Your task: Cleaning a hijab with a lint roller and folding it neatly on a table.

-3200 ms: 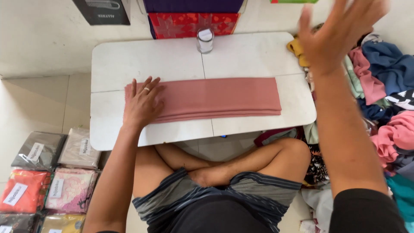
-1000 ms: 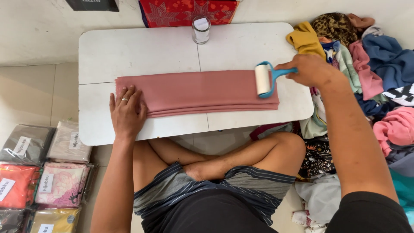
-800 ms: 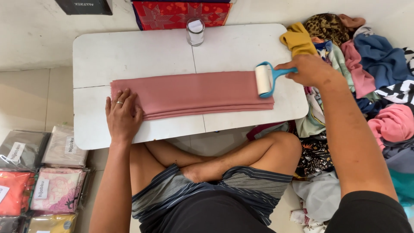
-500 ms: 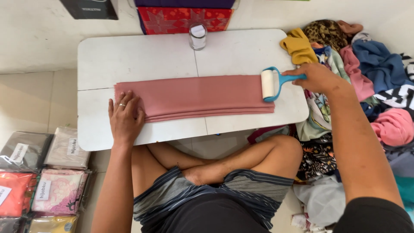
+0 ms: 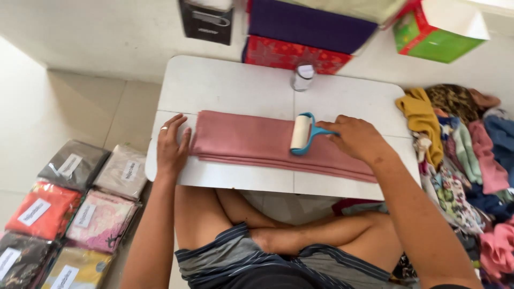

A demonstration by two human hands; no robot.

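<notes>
Clear bags on the floor each hold a folded cloth. A small glass jar stands on my white table. My left hand lies flat and open, pressing the end of the long pink cloth on the table. My right hand is closed around the blue lint roller, which sits on the middle of the cloth.

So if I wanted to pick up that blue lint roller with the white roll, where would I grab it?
By the blue plastic handle, coming from the right. On the blue lint roller with the white roll, the handle sticks out sideways from the roll, and the right hand is wrapped round it there. The roll lies on the folded pink cloth and is probably sticky, so avoid touching it.
</notes>
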